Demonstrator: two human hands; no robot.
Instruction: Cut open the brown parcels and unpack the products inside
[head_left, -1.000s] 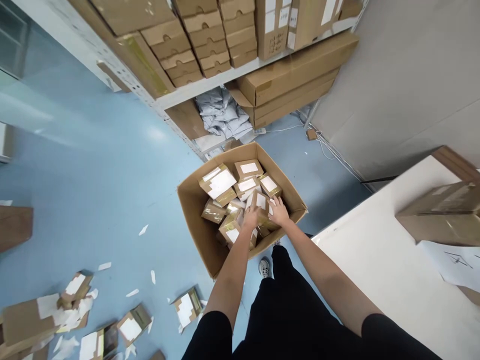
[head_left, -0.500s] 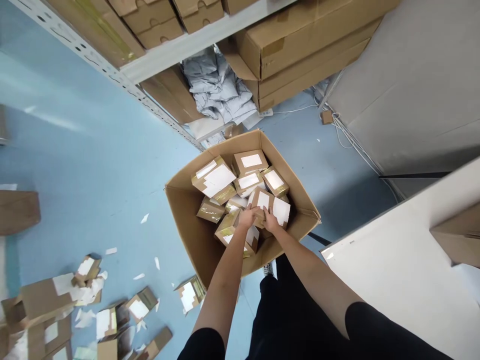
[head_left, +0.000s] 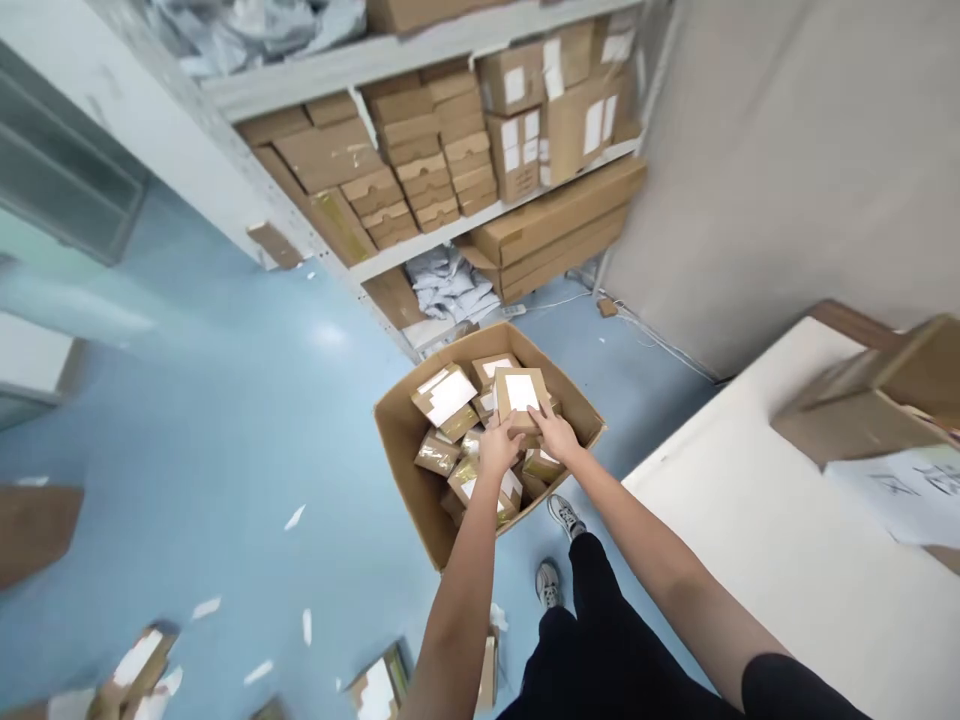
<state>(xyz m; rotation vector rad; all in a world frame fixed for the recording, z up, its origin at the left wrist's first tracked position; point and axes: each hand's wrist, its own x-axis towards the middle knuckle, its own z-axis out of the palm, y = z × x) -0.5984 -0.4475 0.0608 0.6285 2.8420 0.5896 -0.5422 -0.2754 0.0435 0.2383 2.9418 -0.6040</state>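
Note:
Between my two hands is a small brown cardboard box (head_left: 531,378) with a white label on top. My left hand (head_left: 500,447) grips its near left side, and my right hand (head_left: 555,432) holds the near right side with fingers over the top edge. The small box is above a large open carton (head_left: 407,505) on the floor. Inside the carton lie several taped small boxes, among them a box with a big white label (head_left: 448,396) at the left and a clear-taped box (head_left: 437,452) below it. My hands and the held box hide part of the pile.
A metal shelf (head_left: 427,242) with stacked cartons and grey bags stands beyond the carton. To the right is a white table (head_left: 720,520) bearing an open cardboard box (head_left: 885,390). Paper scraps and a small box (head_left: 379,690) lie on the blue floor (head_left: 247,440).
Both hands have lifted the small box up from the pile in the large carton. The view has tilted upward, showing more of the shelf and the table.

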